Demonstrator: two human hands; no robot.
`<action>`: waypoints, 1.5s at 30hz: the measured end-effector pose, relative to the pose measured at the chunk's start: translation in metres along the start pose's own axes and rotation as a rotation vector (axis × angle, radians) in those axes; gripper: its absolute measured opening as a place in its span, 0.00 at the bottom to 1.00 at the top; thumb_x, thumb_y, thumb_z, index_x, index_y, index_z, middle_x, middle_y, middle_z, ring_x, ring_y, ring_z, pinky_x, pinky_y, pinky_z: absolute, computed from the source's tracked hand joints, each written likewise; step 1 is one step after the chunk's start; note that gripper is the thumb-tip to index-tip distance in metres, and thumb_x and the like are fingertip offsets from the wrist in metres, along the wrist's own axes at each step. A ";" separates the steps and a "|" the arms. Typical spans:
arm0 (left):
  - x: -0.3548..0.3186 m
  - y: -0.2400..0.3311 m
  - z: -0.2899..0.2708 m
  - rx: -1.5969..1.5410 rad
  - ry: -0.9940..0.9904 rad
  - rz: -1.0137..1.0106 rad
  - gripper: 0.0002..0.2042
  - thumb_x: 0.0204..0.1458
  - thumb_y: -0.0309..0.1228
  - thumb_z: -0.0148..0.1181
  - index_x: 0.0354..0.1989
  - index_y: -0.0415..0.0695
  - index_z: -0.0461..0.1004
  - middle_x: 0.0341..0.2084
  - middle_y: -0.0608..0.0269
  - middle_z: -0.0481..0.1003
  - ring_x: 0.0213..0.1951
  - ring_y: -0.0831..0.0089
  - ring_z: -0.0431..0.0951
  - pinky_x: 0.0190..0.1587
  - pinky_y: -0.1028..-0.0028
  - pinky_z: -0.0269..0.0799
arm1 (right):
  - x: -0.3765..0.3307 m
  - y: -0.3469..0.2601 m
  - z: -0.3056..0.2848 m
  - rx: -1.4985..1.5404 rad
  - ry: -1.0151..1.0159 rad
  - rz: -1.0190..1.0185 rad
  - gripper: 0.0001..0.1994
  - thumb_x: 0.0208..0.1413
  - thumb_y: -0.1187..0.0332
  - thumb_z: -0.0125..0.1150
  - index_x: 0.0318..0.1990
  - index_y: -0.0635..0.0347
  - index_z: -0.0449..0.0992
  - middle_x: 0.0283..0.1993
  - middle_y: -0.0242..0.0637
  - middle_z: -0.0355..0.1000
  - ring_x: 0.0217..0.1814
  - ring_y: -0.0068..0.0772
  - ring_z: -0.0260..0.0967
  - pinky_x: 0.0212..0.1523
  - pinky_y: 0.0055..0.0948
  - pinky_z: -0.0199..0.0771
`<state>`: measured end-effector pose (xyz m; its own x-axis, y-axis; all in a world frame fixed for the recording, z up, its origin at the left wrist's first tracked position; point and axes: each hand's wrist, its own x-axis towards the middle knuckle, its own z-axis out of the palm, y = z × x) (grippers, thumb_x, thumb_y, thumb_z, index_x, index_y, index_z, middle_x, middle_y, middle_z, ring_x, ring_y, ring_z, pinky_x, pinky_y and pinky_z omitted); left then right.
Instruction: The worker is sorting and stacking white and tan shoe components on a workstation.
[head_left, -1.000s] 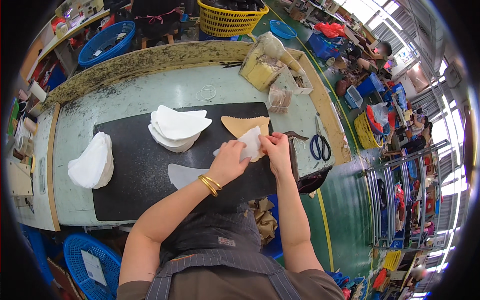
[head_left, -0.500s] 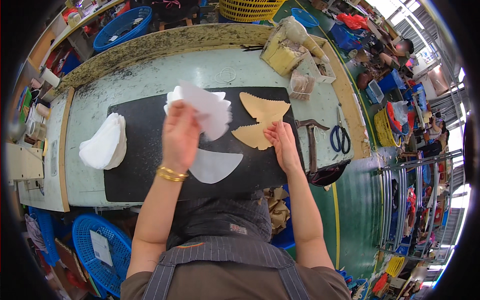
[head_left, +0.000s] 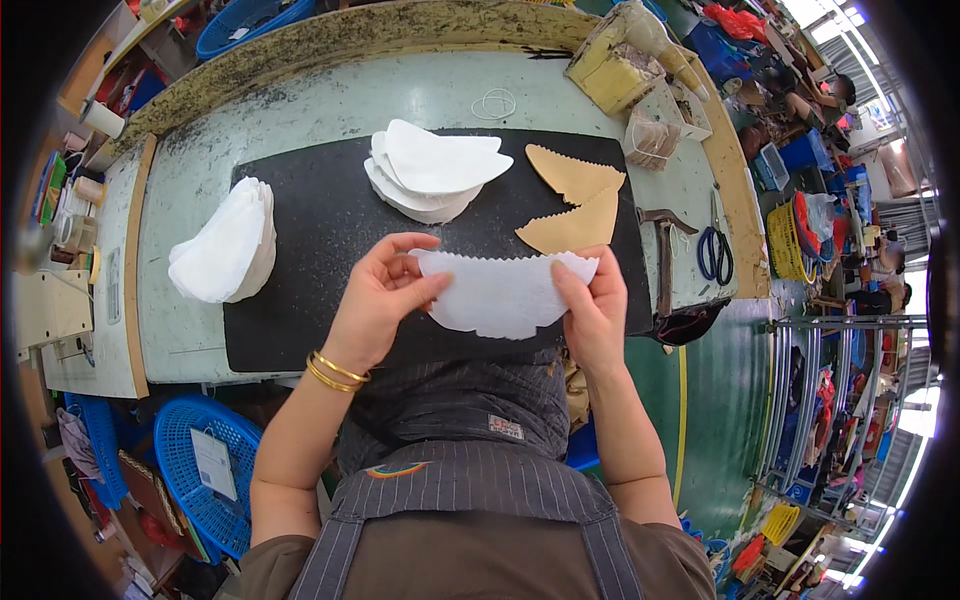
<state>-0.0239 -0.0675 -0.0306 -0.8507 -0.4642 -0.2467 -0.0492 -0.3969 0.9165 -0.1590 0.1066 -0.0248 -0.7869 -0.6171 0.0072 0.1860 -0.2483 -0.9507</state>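
Observation:
A thin white cut piece [head_left: 495, 300] with a zigzag upper edge is stretched between my hands above the black mat [head_left: 300, 330]. My left hand [head_left: 380, 295] pinches its left end between thumb and fingers. At the other end my right hand [head_left: 598, 305] grips it the same way, thumb on top. Just beyond lies a stack of white curved pieces [head_left: 440, 160], loosely fanned. To its right rest tan pieces [head_left: 575, 215] with toothed edges, their ends overlapping. Another white stack [head_left: 225, 245] sits at the mat's left edge.
Right of the mat are a hammer [head_left: 665, 250] and dark-handled scissors [head_left: 714, 250]. A yellowish block [head_left: 610, 75] and a bundle of brown pieces [head_left: 650, 140] stand at the back right. A string loop [head_left: 494, 103] lies behind the mat. A blue basket [head_left: 200, 480] is at the lower left.
The white piece, earlier raised in my left hand, has come down toward me. My right hand has left the tan pieces and now holds its other end. The loose white piece no longer shows.

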 end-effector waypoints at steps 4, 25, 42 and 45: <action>0.018 -0.013 -0.015 0.122 0.070 0.044 0.17 0.48 0.20 0.61 0.48 0.42 0.68 0.27 0.71 0.71 0.28 0.86 0.69 0.30 0.85 0.66 | 0.009 0.033 -0.006 -0.486 -0.002 0.135 0.08 0.59 0.68 0.55 0.33 0.62 0.64 0.27 0.33 0.70 0.29 0.16 0.66 0.29 0.21 0.67; -0.005 -0.033 -0.024 0.742 0.093 0.097 0.13 0.48 0.23 0.60 0.42 0.40 0.68 0.23 0.68 0.68 0.24 0.84 0.67 0.28 0.82 0.66 | 0.015 0.047 -0.018 -0.888 -0.357 -0.072 0.10 0.53 0.71 0.60 0.32 0.63 0.63 0.27 0.38 0.64 0.25 0.31 0.62 0.26 0.29 0.64; -0.044 -0.066 0.049 1.435 -0.131 0.629 0.27 0.41 0.37 0.65 0.52 0.43 0.68 0.43 0.56 0.67 0.51 0.57 0.64 0.54 0.52 0.58 | 0.035 0.025 -0.049 -1.640 -0.163 -0.605 0.17 0.47 0.70 0.63 0.45 0.64 0.70 0.41 0.44 0.68 0.40 0.45 0.66 0.41 0.35 0.71; -0.057 -0.084 0.026 1.461 -0.251 0.740 0.22 0.42 0.32 0.64 0.49 0.42 0.70 0.40 0.57 0.68 0.47 0.58 0.66 0.52 0.53 0.60 | 0.034 0.040 -0.061 -1.861 -0.319 -0.627 0.17 0.48 0.71 0.59 0.46 0.66 0.70 0.41 0.43 0.70 0.40 0.42 0.67 0.41 0.32 0.71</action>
<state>0.0149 0.0129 -0.0858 -0.9629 -0.0129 0.2695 0.0836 0.9354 0.3435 -0.2145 0.1209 -0.0817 -0.3326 -0.9085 0.2528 -0.9225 0.3692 0.1130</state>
